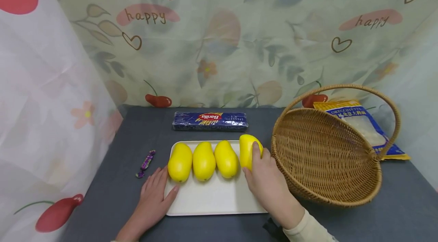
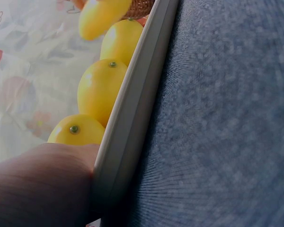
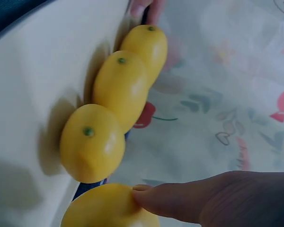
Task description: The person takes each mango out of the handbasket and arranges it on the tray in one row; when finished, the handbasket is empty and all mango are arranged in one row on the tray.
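Three yellow mangoes stand side by side on a white rectangular tray (image 1: 212,201): a left mango (image 1: 180,162), a middle mango (image 1: 204,161) and a right one (image 1: 226,159). My right hand (image 1: 270,183) grips another mango (image 1: 245,150) over the tray's right end. Its thumb presses that mango (image 3: 109,208) in the right wrist view, where the other fingers are out of sight. At the tray's left edge rests my left hand (image 1: 154,196), fingers extended along the rim and thumb reaching over the tray. The left mango is close to those fingers.
A wicker basket (image 1: 325,158) with an arched handle tilts at the right, its mouth facing me. Behind it leans an orecchiette bag (image 1: 366,128). A blue spaghetti pack (image 1: 210,121) lies behind the tray, and a purple wrapped candy (image 1: 145,164) lies left of it.
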{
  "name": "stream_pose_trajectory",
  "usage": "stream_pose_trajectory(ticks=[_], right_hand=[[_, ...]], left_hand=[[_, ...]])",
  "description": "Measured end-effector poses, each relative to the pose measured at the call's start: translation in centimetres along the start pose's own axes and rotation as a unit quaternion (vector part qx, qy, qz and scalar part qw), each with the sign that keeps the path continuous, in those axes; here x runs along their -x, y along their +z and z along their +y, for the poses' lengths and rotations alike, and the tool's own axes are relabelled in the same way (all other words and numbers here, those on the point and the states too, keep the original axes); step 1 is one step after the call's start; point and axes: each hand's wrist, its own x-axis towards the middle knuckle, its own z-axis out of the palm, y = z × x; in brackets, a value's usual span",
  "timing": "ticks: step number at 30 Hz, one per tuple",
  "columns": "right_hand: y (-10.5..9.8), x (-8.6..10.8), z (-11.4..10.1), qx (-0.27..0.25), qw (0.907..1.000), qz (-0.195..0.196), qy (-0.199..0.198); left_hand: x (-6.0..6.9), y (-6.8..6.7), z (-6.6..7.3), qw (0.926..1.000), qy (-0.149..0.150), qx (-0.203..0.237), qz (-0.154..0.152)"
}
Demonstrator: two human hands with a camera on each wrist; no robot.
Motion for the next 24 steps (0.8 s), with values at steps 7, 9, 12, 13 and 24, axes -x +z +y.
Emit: stream_pose_trajectory(ticks=[7, 9, 12, 13, 24], right_hand=[[1.9, -0.3, 0.1, 0.009, 0.9994, -0.02, 0.027], [2.3, -0.4, 0.2, 0.012, 0.999, -0.031, 0.031], [2.8, -0.6, 0.3, 0.005, 0.9984, -0.044, 0.036], [3.0, -0.6, 0.3, 0.002, 0.9983, -0.046, 0.036], [3.7, -1.0, 0.8, -0.055, 0.9966, -0.025, 0.056]], left_hand=[[0.0, -0.1, -0.1, 0.9999, -0.008, -0.001, -0.012], [0.1, 0.0, -0.1, 1.0, -0.005, -0.002, -0.008], [0.1, 0.1, -0.2, 1.0, 0.001, -0.001, 0.001], [0.1, 0.1, -0.2, 1.0, 0.002, -0.001, 0.003], [0.0, 0.0, 0.0, 1.0, 0.0, -0.001, 0.002]])
